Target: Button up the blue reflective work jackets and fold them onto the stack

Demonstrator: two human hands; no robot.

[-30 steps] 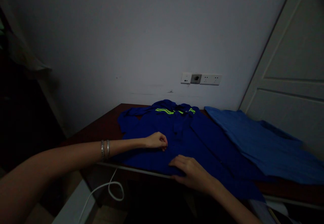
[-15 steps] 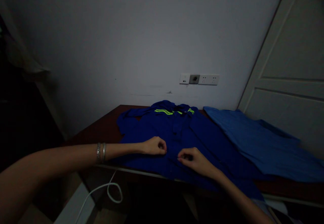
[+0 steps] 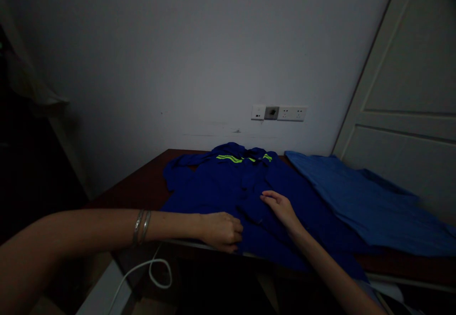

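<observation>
A deep-blue work jacket [image 3: 208,182] with yellow-green stripes across the chest lies spread on the dark red table, collar toward the wall. My left hand [image 3: 223,232] is closed on the jacket near its lower edge, at the front rim of the table; the fingertips are turned under, so the pinched cloth is hidden. Farther up and to the right, my right hand [image 3: 283,208] has its thumb and fingertips drawn together at the jacket's front. A loose fold of the front shows between the hands. Dim light blurs the finger detail.
A lighter blue garment [image 3: 356,191] lies flat on the right of the dark red table [image 3: 142,177]. Sockets [image 3: 280,113] are set in the wall behind. A white cable [image 3: 160,260] loops below the front edge, by a white box [image 3: 107,291]. A panelled door [image 3: 402,91] stands at right.
My left hand has moved down toward the table's front edge and turned knuckles up. My right hand has moved up and to the right, away from it. The jacket's front fold has shifted slightly.
</observation>
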